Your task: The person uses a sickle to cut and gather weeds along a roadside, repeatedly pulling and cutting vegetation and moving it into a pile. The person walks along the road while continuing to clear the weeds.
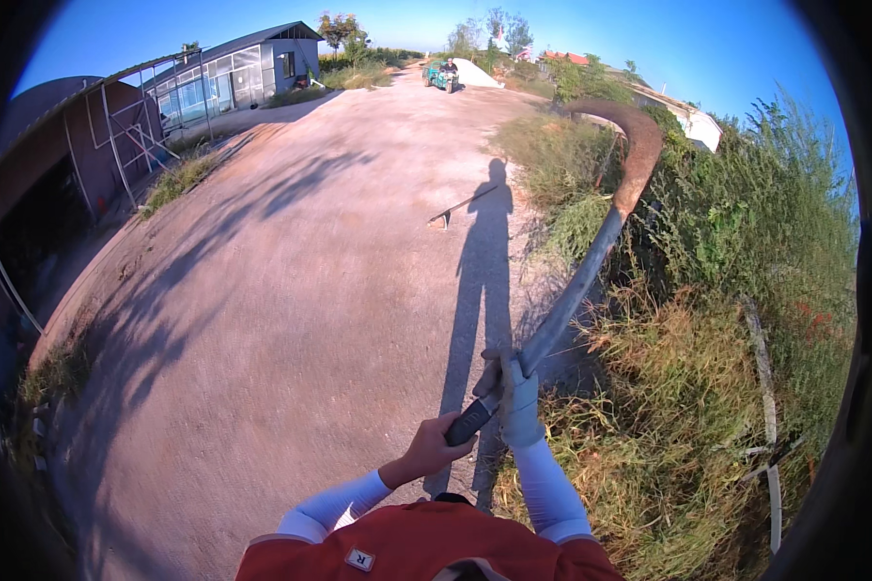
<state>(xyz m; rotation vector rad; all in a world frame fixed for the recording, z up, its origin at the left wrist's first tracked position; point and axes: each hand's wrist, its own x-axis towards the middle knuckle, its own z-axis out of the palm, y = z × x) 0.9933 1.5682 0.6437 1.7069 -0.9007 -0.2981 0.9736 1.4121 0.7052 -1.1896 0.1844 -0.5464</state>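
Note:
A long-handled sickle (575,290) slants up and away to the right in front of me. Its curved blade (643,141) is brown with rust and hooks back to the left, and the shaft is grey. My left hand (436,444), bare, is closed around the black grip (469,421) at the handle's lower end. Just above it, my right hand (517,403) wears a pale work glove with dark fingers and grasps the shaft. Farther ahead, a hoe-like tool (447,213) with a long thin handle lies on the ground near my shadow.
Cut, drying weeds (639,450) lie along the right side below tall green bushes (756,203). A pale pole (761,363) stands among them. Up the dirt road (298,290), a person sits on a green cargo tricycle (436,74) beside a white mound (476,72). Sheds (240,76) line the left.

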